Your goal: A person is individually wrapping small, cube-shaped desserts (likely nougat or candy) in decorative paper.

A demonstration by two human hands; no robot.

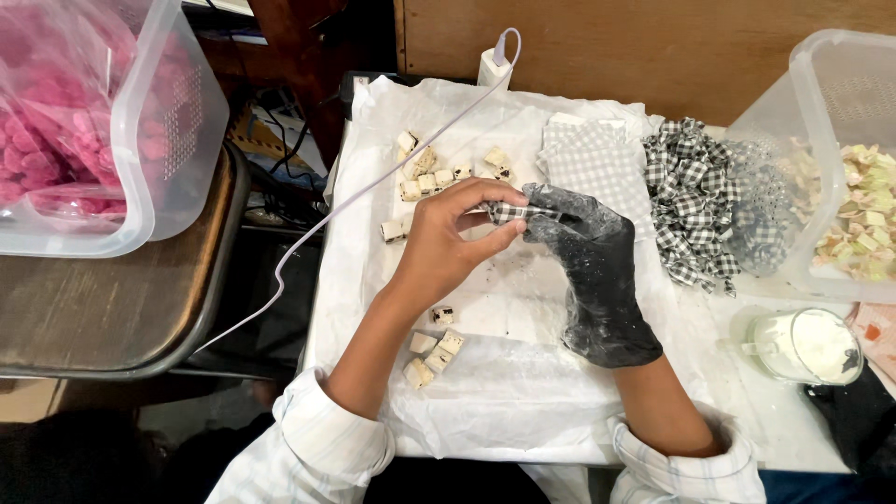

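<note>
My bare left hand [448, 245] and my right hand [590, 266], which wears a black glove, meet over the white paper-covered table [504, 401]. Together they pinch a small piece wrapped in black-and-white checked paper [511, 212], each hand at one end. Several unwrapped white candy cubes with dark specks lie beyond my hands [431, 175]. A few more cubes [431, 350] sit near my left forearm. A pile of wrapped checked pieces [691, 201] lies to the right, beside a stack of flat checked wrappers [593, 159].
A clear tub of pink sweets in a bag [84, 121] stands on a metal stool at left. Another clear tub [854, 168] with pale green and cream pieces is at right, a white lidded cup [807, 345] below it. A white cable [373, 182] crosses the table's left edge.
</note>
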